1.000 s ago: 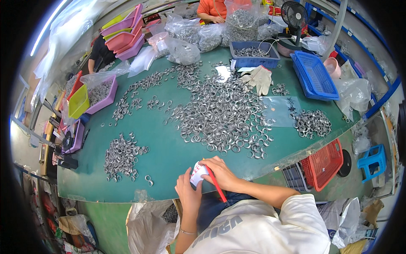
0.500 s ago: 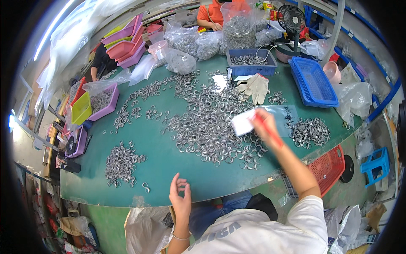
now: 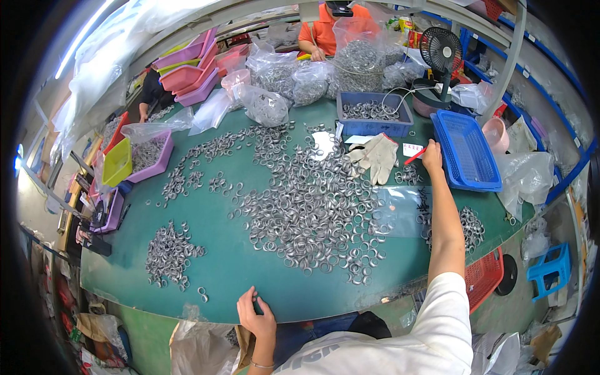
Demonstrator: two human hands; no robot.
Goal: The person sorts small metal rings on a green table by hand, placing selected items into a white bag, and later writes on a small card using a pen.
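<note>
My right hand (image 3: 431, 157) reaches far out beside the stacked blue baskets, closed on a red pen (image 3: 415, 156) that points left. Just beyond the pen is a small white card (image 3: 412, 150) with writing; whether my fingers touch it I cannot tell. My left hand (image 3: 257, 317) is at the near edge of the green table, fingers loosely bent and thumb apart, with no object clearly in it. Between the hands spreads a large pile of grey metal rings (image 3: 306, 212). A smaller ring heap (image 3: 172, 255) sits at the left, another (image 3: 470, 229) beside my right forearm.
Work gloves (image 3: 378, 157) and a clear plastic bag (image 3: 397, 212) lie left of my right arm. Blue baskets (image 3: 469, 150), a grey-blue bin (image 3: 375, 120) and a fan (image 3: 441, 53) stand beyond. Purple tubs (image 3: 156, 159) are at left. A person in orange (image 3: 356, 25) sits opposite.
My right hand has moved away and rightward from over the ring pile to beside the blue baskets, taking the card and red pen along. My left hand stays near the edge.
</note>
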